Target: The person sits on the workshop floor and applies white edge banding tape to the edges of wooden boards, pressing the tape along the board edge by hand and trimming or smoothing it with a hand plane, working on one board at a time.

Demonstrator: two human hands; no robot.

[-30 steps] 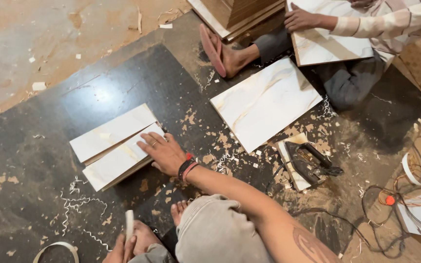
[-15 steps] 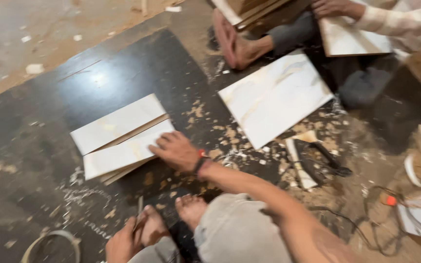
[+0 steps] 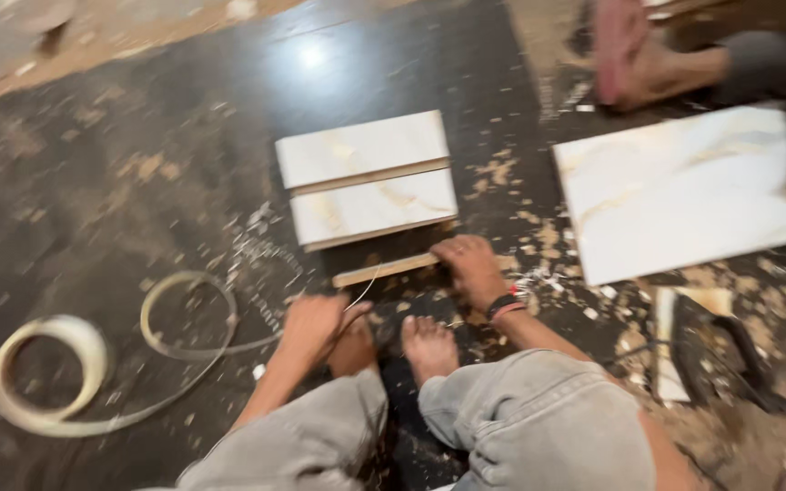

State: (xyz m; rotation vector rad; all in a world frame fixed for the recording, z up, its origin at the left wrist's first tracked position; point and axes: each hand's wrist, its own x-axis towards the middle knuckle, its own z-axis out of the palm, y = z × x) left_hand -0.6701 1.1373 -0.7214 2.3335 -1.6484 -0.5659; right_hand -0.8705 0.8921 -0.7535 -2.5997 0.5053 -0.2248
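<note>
Narrow wood strip (image 3: 384, 269) pinned to floor (image 3: 138, 164) by right hand (image 3: 470, 268), grip flat, open; thin edge banding (image 3: 357, 293) pinched in left hand (image 3: 311, 323) near white panels (image 3: 366, 177).

Three white boards (image 3: 361, 150), one wood strip (image 3: 384, 269), one tape coil (image 3: 43, 373).

No packages, labels, signs or screens anywhere.

Blurred co-worker's foot (image 3: 634, 55) (top edge), cut-off large panel (image 3: 684, 186)
</note>
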